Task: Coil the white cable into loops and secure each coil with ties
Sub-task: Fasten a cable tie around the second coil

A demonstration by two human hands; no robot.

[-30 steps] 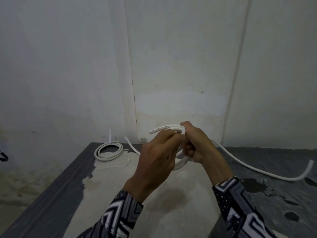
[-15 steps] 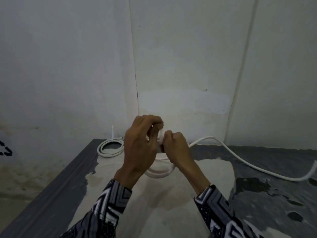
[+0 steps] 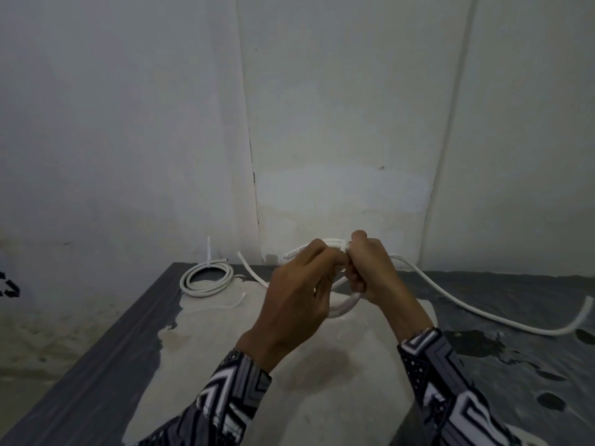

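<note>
The white cable (image 3: 483, 313) is looped mid-air above the table (image 3: 96, 365), its tail running off toward 3 o'clock near the right edge. The right hand (image 3: 370, 268) grips the loop's top; the left hand (image 3: 296, 294) pinches it beside. At 10 o'clock lies a tied coil (image 3: 206, 280), near the wall (image 3: 128, 123).

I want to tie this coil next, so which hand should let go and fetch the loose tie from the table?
Probably the left hand: the loose tie lies on its side. The right hand keeps its grip on the coil.
</note>
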